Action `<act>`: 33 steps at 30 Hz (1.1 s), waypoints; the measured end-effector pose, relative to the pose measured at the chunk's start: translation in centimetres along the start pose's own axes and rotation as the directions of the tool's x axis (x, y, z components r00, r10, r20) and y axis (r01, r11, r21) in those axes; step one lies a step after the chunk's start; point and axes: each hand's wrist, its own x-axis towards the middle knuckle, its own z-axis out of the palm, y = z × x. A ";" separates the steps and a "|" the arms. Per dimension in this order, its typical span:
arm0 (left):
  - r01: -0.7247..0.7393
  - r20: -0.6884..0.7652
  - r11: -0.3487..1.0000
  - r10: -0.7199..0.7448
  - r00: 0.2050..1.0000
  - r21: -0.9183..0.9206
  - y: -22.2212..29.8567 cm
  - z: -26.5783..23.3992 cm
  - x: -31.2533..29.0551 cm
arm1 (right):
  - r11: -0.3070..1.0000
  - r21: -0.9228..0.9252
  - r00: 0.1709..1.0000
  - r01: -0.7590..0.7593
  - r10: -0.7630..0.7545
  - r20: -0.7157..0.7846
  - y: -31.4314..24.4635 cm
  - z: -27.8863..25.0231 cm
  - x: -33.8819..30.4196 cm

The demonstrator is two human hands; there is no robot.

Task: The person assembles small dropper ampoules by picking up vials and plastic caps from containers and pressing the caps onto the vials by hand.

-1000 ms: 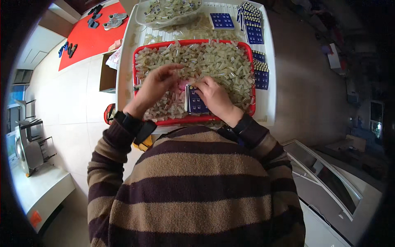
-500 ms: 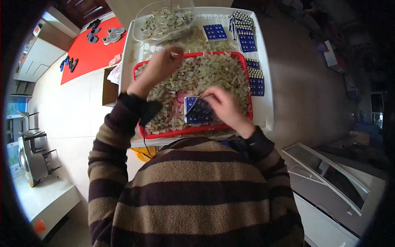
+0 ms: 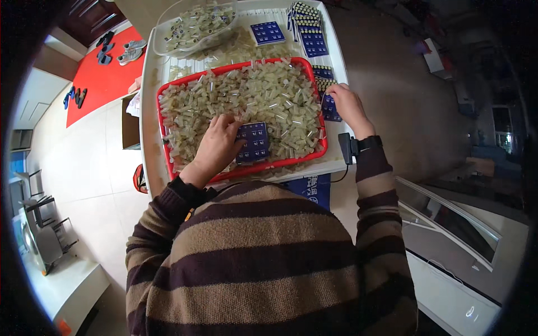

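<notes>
A red-rimmed tray [image 3: 235, 66] holds a heap of small clear, pale yellowish tubes [image 3: 269, 95]. On the heap near the front lies a blue card stack [image 3: 255, 144] with rows of small white print. My left hand [image 3: 219, 143] rests at its left edge, fingers bent, with the thumb on the edge. To the right of the tray, my right hand [image 3: 350, 109] pinches the top edge of a blue card [image 3: 330, 110] beside others lined with pale round tube ends [image 3: 324, 84]. My fingers partly cover that card.
A clear plastic tub [image 3: 196, 28] of tubes stands at the far left of the white table [image 3: 335, 56]. Behind the tray lie another blue card stack [image 3: 267, 33] and a fanned pile of filled cards [image 3: 308, 31]. A cardboard box [image 3: 130, 126] stands left of the table.
My left hand has come down from above the tray's far left to the blue card stack. My right hand has left that stack and moved right to the cards beside the tray. The view has shifted.
</notes>
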 end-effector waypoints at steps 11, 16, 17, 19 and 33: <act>-0.018 -0.100 0.998 0.012 0.995 -0.058 -0.3 0.3 -0.3 | 0.893 0.285 0.934 0.349 -0.356 -0.030 -14.7 3.9 -3.8; -0.016 -0.143 0.980 -0.013 0.990 -0.196 -1.0 0.6 -0.4 | 0.894 0.277 0.935 0.351 -0.350 -0.056 -15.5 6.9 -4.2; 0.029 -0.126 0.965 -0.063 0.990 -0.260 -1.0 0.7 -0.6 | 0.893 0.279 0.934 0.353 -0.353 -0.052 -15.5 6.9 -4.2; 0.077 -0.106 0.943 -0.117 0.987 -0.324 -1.2 1.1 -0.9 | 0.881 0.281 0.924 0.381 -0.372 -0.087 -15.4 7.0 -4.0; 0.155 -0.075 0.898 -0.203 0.976 -0.411 -0.8 1.0 -0.9 | 0.857 0.315 0.913 0.408 -0.388 -0.126 -15.2 7.2 -4.2</act>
